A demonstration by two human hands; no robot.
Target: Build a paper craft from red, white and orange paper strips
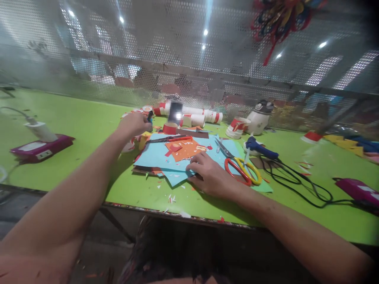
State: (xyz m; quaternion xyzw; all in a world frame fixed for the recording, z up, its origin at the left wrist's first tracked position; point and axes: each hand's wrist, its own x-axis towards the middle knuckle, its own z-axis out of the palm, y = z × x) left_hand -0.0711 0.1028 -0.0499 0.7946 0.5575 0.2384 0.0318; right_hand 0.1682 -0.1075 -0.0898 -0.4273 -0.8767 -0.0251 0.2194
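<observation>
My left hand [135, 124] reaches to the far side of the paper pile, its fingers closed round a small dark object [150, 117], too small to name. My right hand [207, 172] rests at the near edge of the light blue paper [156, 156], fingers bent against it; whether they grip the sheet is hard to tell. On the pile lie orange paper [187, 152] with scraps and dark-bladed scissors with red handles [180, 138]. Beside my right hand are scissors with red and yellow handles [250, 173].
A blue glue gun [263, 149] with a black cord lies right of the papers. Behind them are white and red paper tubes [204, 113], a cup [237, 127] and a white jar [259, 118]. Purple power strips [44, 149] sit left and right on the green table [85, 114].
</observation>
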